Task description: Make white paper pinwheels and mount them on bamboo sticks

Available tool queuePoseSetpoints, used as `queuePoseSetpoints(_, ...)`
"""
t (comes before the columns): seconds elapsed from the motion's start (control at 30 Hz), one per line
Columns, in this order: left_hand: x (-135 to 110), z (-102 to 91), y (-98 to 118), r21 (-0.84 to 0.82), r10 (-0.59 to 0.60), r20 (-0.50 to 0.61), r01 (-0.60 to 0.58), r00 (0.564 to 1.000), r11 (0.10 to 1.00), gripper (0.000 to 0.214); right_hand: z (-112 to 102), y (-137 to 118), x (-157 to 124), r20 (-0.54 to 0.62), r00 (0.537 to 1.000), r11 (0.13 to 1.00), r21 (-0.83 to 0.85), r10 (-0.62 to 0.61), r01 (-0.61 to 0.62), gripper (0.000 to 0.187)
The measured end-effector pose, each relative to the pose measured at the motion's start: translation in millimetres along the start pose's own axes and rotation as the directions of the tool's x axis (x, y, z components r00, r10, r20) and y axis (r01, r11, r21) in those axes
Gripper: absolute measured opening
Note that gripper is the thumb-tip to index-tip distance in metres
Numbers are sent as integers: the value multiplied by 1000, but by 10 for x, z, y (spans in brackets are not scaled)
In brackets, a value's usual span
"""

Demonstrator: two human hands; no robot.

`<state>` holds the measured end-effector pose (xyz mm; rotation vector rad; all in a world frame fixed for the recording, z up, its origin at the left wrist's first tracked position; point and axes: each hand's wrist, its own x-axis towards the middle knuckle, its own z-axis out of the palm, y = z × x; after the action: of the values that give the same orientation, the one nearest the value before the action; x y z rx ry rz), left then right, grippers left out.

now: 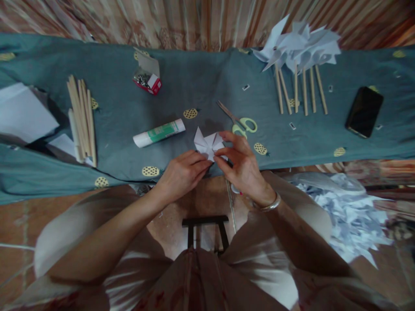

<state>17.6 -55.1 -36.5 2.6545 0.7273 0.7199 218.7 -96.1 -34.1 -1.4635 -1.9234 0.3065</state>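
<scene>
Head view: looks down over the person's lap to a table edge draped in a blue-green cloth (113,112).
Nearest: a small dark stool frame (205,221) on the floor between the knees; a heap of white paper scraps (350,207) lies off to the right.
Left hand (181,172): fingers closed narrowly on the lower left edge of the paper pinwheel (207,144).
Right hand (243,168): a bangle (269,206) on the wrist; thumb and forefinger pinch the pinwheel's right side near its middle, the other fingers raised clear.
Where it is: held between both hands just at the near table edge, a little above the cloth.
How it looks: small, white, with pointed flaps folded in toward the centre; no stick on it.
Step in hand: to my judgement, gathering the folded tips at the centre.
Next move calls for: a steady pinch on the middle so the flaps do not spring open, and one hand freed for a fastener.
Just beyond: a glue stick (158,133) lying to the left, green-handled scissors (240,121) to the right, both near.
Further left: a bundle of wooden sticks (82,119) and white sheets (22,112).
Far: an open red box of pins (147,80); finished pinwheels (298,47) on sticks; a dark phone (363,111) at the right.
</scene>
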Motion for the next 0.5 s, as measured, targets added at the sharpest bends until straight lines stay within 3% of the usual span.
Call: queuePoseSetpoints(0.5,9,38,-54,-201,-117,-5,114,993,973,19,12,5,-30,43,999,999,-31,-31,33,12)
